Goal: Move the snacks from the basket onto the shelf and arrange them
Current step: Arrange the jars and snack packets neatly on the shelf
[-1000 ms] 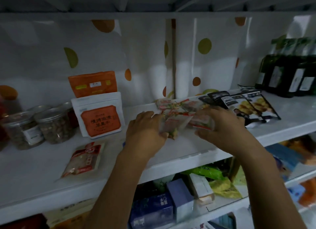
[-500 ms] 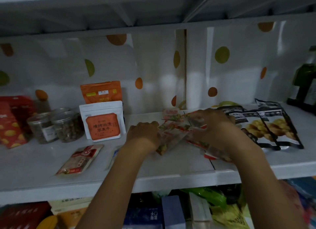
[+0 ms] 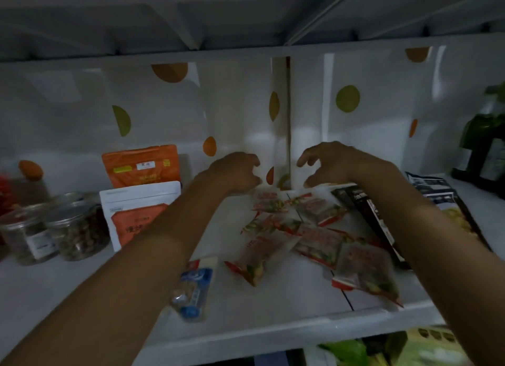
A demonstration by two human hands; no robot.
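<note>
I see both hands raised above the back of the white metal shelf (image 3: 273, 319), fingers curled and spread, gripping nothing. The left hand (image 3: 232, 174) hangs over the far left edge of a loose pile of small clear snack packets with red-and-green print (image 3: 297, 237); the right hand (image 3: 333, 163) hangs over its far right edge. The two are apart, with the dotted white back panel (image 3: 240, 106) showing between them.

The packets lie flat and overlapping on the shelf, at the middle, some near the back wall and a few close to the front lip. Just left of the pile, beside my left forearm, lies a flat blue-and-white wrapped snack (image 3: 194, 292). Just right of the pile, partly under my right forearm, lie black glossy snack bags with yellow pictures (image 3: 379, 226).

Further left of the pile a white pouch with an orange label (image 3: 136, 212) stands upright, an orange pouch (image 3: 142, 165) behind it, and clear round jars of nuts (image 3: 73, 229) beside those. Well right of the pile, at the back, stand dark green bottles (image 3: 483, 147).
</note>
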